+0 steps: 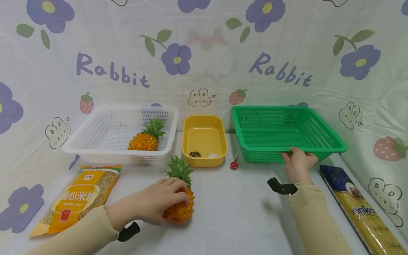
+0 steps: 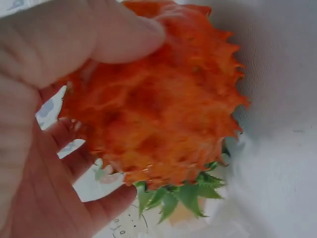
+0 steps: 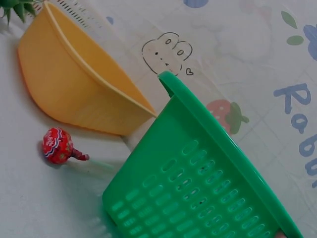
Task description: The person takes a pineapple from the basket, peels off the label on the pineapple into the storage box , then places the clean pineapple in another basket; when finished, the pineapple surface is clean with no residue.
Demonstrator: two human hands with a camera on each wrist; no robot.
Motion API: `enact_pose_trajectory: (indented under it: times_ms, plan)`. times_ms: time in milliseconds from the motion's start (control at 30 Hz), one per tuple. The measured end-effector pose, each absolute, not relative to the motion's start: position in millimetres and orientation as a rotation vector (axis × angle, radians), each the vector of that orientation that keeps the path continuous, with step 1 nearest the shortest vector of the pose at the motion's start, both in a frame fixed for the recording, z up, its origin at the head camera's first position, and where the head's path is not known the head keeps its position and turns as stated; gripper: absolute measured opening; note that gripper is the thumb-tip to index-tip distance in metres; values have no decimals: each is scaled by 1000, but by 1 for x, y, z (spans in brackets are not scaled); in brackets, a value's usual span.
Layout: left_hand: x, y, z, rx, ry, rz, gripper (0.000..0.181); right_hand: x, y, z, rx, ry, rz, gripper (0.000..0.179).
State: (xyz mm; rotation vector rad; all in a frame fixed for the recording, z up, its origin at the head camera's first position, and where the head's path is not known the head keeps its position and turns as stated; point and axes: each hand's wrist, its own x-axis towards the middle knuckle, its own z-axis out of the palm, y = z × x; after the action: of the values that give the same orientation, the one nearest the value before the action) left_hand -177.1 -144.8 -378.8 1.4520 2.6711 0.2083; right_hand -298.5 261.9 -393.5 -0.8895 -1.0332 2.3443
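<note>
My left hand [image 1: 164, 200] grips an orange toy pineapple [image 1: 181, 209] with green leaves, on or just over the table in front of the yellow bin; in the left wrist view the thumb lies across the spiky fruit [image 2: 158, 109]. With my right hand [image 1: 299, 163] I hold the near rim of the green basket [image 1: 287, 149], thumb and fingers at its edge. That basket shows nothing inside. A second pineapple [image 1: 143, 141] lies in the white basket [image 1: 73, 147] at the left.
The yellow bin [image 1: 204, 161] between the baskets holds a dark round item and a white piece. A red lollipop [image 1: 234, 164] lies beside it. A noodle bag [image 1: 79, 198] is at the left, a spaghetti pack [image 1: 360, 209] at the right. A patterned curtain hangs behind.
</note>
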Motion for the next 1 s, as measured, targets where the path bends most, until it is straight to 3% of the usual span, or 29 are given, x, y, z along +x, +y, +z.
enact_pose_trajectory:
  times_ms: [133,233,400,500,633,1000]
  plan:
    - [-174,-146,-377,1381,2714,300,54,-298,263,-393,-890,-1031,2340,48]
    - [-172,-138,-378,1168,2862,421,56,-298,264,-393,-884,-1024,2347,48]
    - [-170,-117,-381,444,3000,638,92,-297,265,-394,-877,-1021,2361,47]
    - [-173,-109,-383,204,2890,741,109,-297,264,-395,-880,-1029,2358,47]
    - [-174,-103,-385,146,2796,755,117,-297,264,-395,-886,-1028,2364,47]
    - [-177,-110,-382,227,2744,650,112,-296,262,-393,-850,-1033,2380,43]
